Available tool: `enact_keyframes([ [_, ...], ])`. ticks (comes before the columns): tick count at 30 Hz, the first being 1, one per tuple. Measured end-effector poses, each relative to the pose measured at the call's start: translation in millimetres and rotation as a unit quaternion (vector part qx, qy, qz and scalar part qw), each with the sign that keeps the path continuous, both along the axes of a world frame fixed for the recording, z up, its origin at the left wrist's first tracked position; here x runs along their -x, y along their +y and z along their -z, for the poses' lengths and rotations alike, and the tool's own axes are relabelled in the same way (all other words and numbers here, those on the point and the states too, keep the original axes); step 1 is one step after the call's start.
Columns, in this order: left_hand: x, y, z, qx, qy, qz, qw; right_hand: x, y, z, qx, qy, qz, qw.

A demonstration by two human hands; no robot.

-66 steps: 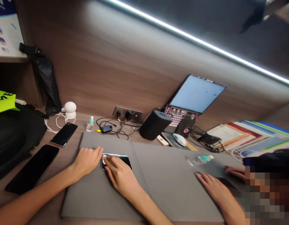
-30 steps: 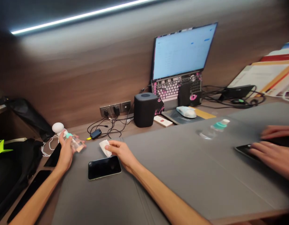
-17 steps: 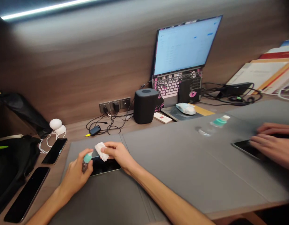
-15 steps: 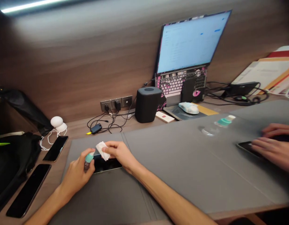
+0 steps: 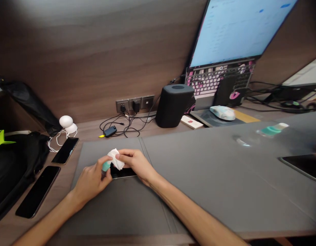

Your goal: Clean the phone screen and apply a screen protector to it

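My left hand (image 5: 90,181) is closed round a small spray bottle with a teal top (image 5: 105,167), its tip right beside the white tissue. My right hand (image 5: 137,165) pinches that crumpled white tissue (image 5: 115,159) just above a black phone (image 5: 121,172). The phone lies flat on the grey desk mat (image 5: 188,177) and is mostly hidden by both hands.
Two black phones (image 5: 37,191) (image 5: 65,150) lie on the wooden desk at left, beside a black bag (image 5: 12,164). Behind the mat stand a black speaker (image 5: 174,105), cables, sockets, a laptop (image 5: 232,44) and a mouse (image 5: 222,112). Another bottle (image 5: 261,134) and phone (image 5: 302,165) lie right.
My left hand picked up the spray bottle from the back left and brought it to the tissue over the phone. The other person's hands have left the phone at right. My view moved closer.
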State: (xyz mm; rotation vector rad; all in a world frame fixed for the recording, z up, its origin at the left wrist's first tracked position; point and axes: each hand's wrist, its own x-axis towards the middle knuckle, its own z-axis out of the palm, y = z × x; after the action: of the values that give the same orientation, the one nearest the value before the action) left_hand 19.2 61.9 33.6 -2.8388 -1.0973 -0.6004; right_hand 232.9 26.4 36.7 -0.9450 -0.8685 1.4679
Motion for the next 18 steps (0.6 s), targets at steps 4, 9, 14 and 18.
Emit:
enact_keyframes([
  [4, -2, -1, 1.9, -0.018, 0.001, 0.000, 1.000, -1, -2, -3.1, 0.001, 0.002, -0.002, 1.000],
  [9, 0, 0, 3.9, -0.004, 0.003, -0.009, 1.000, -4, 0, 0.3, 0.004, -0.003, -0.001, 1.000],
  [14, 2, -2, 3.7, 0.007, -0.036, -0.011, 0.999, -11, 3, 5.7, -0.014, -0.070, 0.006, 0.997],
  [18, 7, 1, 2.2, 0.031, -0.126, -0.042, 0.991, -16, -1, 3.6, -0.146, -0.318, 0.098, 0.931],
])
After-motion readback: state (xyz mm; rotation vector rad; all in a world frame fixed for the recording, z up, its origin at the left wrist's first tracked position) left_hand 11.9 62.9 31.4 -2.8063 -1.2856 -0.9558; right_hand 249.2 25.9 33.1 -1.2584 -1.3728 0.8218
